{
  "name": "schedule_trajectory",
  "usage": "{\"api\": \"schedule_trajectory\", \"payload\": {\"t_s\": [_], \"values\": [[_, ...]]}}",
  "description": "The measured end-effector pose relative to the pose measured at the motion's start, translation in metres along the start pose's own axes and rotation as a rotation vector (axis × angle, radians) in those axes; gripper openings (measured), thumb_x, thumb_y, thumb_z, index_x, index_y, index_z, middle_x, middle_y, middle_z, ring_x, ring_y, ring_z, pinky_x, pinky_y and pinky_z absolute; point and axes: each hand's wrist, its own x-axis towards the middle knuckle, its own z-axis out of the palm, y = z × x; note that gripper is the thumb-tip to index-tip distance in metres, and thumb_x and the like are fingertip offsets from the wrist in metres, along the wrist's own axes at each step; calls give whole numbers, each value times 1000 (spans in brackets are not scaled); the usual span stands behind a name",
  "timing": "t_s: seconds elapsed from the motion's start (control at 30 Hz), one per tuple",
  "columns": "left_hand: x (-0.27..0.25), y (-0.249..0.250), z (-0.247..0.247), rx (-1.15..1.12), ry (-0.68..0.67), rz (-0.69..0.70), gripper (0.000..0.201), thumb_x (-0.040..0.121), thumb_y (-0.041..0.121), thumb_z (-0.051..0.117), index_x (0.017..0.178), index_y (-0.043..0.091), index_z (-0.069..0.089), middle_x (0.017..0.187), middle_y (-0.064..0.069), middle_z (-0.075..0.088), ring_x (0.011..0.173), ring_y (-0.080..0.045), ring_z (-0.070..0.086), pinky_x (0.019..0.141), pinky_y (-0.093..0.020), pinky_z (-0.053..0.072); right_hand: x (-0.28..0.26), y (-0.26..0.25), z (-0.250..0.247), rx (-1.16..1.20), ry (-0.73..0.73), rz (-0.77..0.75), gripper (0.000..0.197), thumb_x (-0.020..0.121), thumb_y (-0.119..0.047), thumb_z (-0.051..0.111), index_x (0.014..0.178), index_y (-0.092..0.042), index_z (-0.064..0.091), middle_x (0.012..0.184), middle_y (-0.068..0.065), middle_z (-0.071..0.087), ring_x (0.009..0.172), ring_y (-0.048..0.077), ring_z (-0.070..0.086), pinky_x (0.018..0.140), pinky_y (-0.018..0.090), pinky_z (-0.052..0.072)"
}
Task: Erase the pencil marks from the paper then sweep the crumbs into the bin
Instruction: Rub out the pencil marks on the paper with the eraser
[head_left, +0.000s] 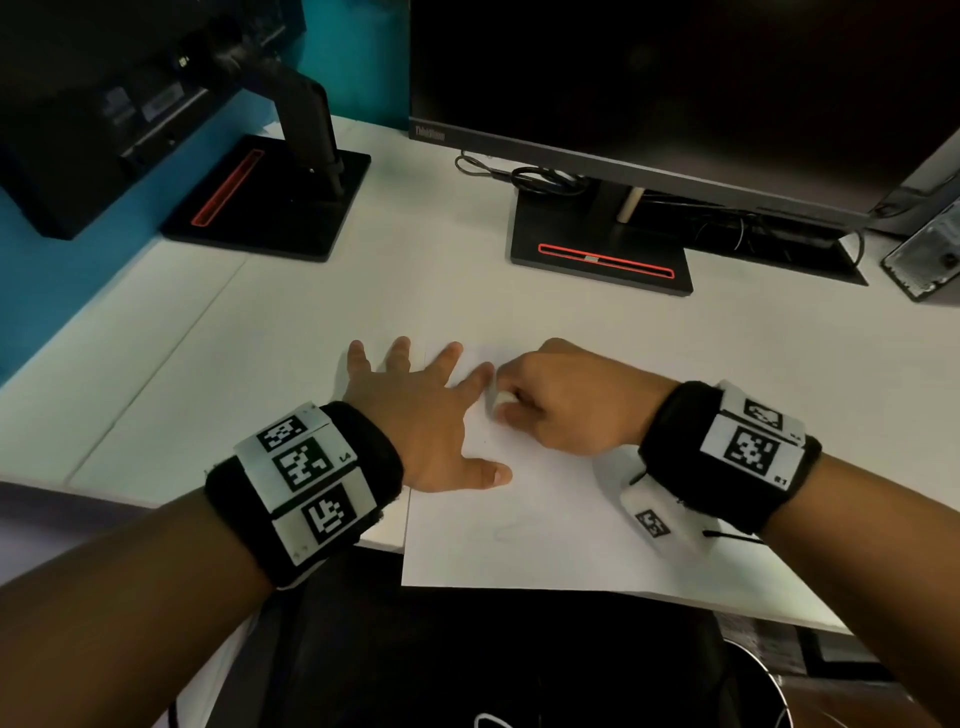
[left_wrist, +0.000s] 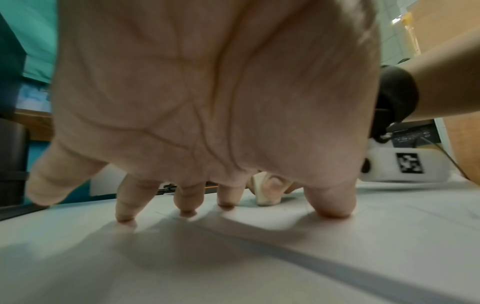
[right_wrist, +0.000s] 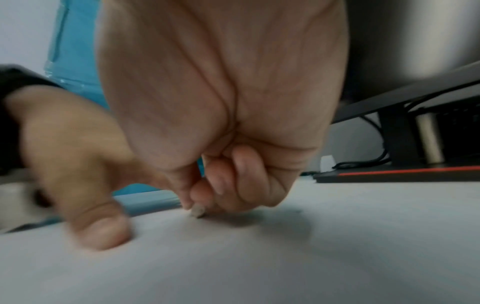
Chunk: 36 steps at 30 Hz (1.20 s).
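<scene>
A white sheet of paper (head_left: 545, 519) lies at the desk's front edge, its near part hanging past the edge. Faint pencil marks (head_left: 511, 530) show low on the sheet. My left hand (head_left: 415, 415) lies flat with fingers spread, pressing the paper's left side. In the left wrist view its fingertips (left_wrist: 185, 212) touch the surface. My right hand (head_left: 561, 400) pinches a small white eraser (head_left: 505, 399) with curled fingers, just right of the left index finger. The eraser tip (right_wrist: 197, 211) touches the paper (right_wrist: 285, 257). Crumbs are too small to make out.
Two black monitor stands with red slots (head_left: 605, 260) (head_left: 270, 197) sit at the back of the white desk (head_left: 311, 322). Cables (head_left: 540, 179) lie behind the right stand. A grey computer case (head_left: 924, 260) stands at far right. A dark round bin rim (head_left: 748, 660) shows below the desk edge.
</scene>
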Motion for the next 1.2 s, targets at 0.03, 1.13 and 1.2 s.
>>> {"api": "schedule_trajectory", "payload": {"t_s": [0.03,1.13,1.2], "values": [[0,0,0,-6,2,2,108,70,99,25,154,47,-18,167,7,-18,152,-42,-8,114,-73,-1,-1,-5,5,13,-11,-33,22,100,-25,51,83,-17,62,63,-5,55,60,8,53,63,27,42],[-13,-2,-8,-12,-24,240,118,72,90,50,159,36,-9,167,4,-19,154,-22,-15,122,-57,-3,-31,26,-3,122,-12,200,33,99,-32,53,73,-13,54,66,1,66,56,13,58,63,35,52],[-11,-3,-9,-8,-36,242,121,70,90,53,159,37,-11,167,5,-20,154,-21,-15,122,-56,-2,-31,21,1,71,-1,134,33,100,-31,52,69,-21,49,67,-5,57,60,7,51,63,30,41]]}}
